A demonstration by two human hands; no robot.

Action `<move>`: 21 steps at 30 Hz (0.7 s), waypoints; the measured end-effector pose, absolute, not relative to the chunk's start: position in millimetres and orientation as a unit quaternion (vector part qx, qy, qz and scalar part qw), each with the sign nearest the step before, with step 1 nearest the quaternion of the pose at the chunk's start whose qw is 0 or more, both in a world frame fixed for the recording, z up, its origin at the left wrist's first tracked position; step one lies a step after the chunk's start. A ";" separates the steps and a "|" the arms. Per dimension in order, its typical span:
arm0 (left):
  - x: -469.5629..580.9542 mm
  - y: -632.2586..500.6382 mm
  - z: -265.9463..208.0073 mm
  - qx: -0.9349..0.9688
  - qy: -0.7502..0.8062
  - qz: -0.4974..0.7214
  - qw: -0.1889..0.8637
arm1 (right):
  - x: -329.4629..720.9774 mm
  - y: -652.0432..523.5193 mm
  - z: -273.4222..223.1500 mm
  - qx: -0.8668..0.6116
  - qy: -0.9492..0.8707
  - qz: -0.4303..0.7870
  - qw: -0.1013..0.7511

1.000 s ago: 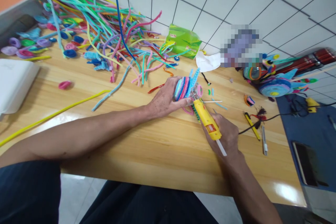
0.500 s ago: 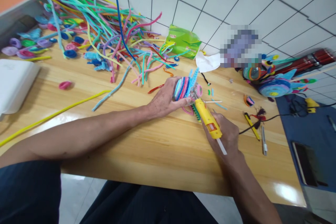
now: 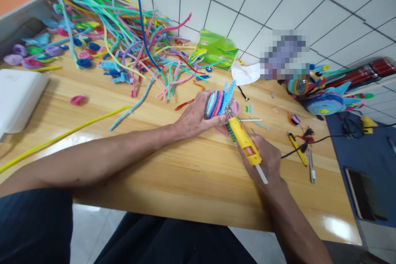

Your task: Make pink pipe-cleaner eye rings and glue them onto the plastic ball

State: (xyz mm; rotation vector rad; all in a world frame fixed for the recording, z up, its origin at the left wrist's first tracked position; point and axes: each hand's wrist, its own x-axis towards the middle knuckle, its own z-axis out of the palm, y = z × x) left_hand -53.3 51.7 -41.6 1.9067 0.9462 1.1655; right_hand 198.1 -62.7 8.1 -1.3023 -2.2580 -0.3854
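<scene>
Head cam: gun [image 3: 246, 140] at the striped piece [image 3: 215, 105], both hands full, next to no change.
My left hand [image 3: 196, 117] has the piece gripped, thumb along its near side; it's mid-table [image 3: 173, 181], blue spikes [image 3: 230, 90] pointing far, pink ring [image 3: 235, 107] on its right. My right hand [image 3: 267, 152] is wrapped round the gun, nose far-left, up by my left thumb; can't tell if the tip touches. Trigger hidden, so can't say if it's squeezed. White stick [image 3: 262, 174] pokes out the near end. Versus a second ago: view nudged slightly, hands and piece as they were. My read: same step, steady hold at one spot. Stem pile [image 3: 123, 29] far left; yellow cutter [image 3: 297, 149] right, cord [image 3: 312, 140] across it.
</scene>
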 end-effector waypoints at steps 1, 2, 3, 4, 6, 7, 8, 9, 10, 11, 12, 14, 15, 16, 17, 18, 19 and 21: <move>-53.2 51.6 -41.2 0.737 0.364 0.449 0.350 | 198.0 -62.6 7.9 -0.475 -0.831 -0.142 0.251; -53.3 51.6 -40.7 0.739 0.363 0.448 0.349 | 198.1 -62.6 7.7 -0.474 -0.832 -0.142 0.252; -53.4 51.4 -40.2 0.739 0.363 0.448 0.349 | 198.4 -62.6 7.5 -0.477 -0.830 -0.142 0.251; -53.5 51.3 -39.8 0.739 0.363 0.447 0.348 | 198.9 -62.7 7.3 -0.482 -0.828 -0.140 0.250; -54.0 51.1 -39.4 0.740 0.366 0.446 0.347 | 199.9 -62.7 6.7 -0.491 -0.825 -0.134 0.247; -54.2 51.1 -39.4 0.741 0.366 0.445 0.345 | 200.1 -62.6 6.3 -0.490 -0.825 -0.133 0.247; -54.3 51.2 -39.6 0.742 0.365 0.445 0.344 | 200.0 -62.5 5.9 -0.487 -0.826 -0.135 0.250; -54.3 51.4 -40.0 0.743 0.363 0.446 0.342 | 199.8 -62.3 5.3 -0.483 -0.827 -0.137 0.254; -54.2 51.6 -40.5 0.744 0.361 0.447 0.341 | 199.4 -62.1 4.7 -0.479 -0.827 -0.140 0.258; -53.9 51.8 -41.1 0.744 0.360 0.447 0.341 | 198.9 -61.8 4.1 -0.477 -0.827 -0.143 0.263; -53.6 52.1 -41.8 0.744 0.360 0.448 0.341 | 198.5 -61.5 3.6 -0.475 -0.826 -0.146 0.266; -53.0 52.5 -42.9 0.743 0.361 0.450 0.340 | 198.1 -60.9 2.8 -0.476 -0.824 -0.148 0.268; -52.7 52.6 -43.4 0.742 0.361 0.451 0.339 | 198.0 -60.6 2.7 -0.476 -0.825 -0.147 0.267; -52.5 52.7 -43.6 0.743 0.359 0.453 0.338 | 197.9 -60.5 2.7 -0.475 -0.826 -0.144 0.266; -52.5 52.8 -43.7 0.744 0.356 0.454 0.337 | 197.8 -60.4 2.9 -0.473 -0.828 -0.141 0.266; -52.6 52.8 -43.5 0.745 0.354 0.455 0.336 | 197.7 -60.3 3.3 -0.470 -0.830 -0.140 0.266; -52.8 52.7 -43.2 0.746 0.353 0.455 0.336 | 197.4 -60.4 3.9 -0.466 -0.832 -0.142 0.266; -53.3 52.6 -42.3 0.747 0.353 0.451 0.336 | 196.9 -60.7 5.0 -0.466 -0.832 -0.148 0.260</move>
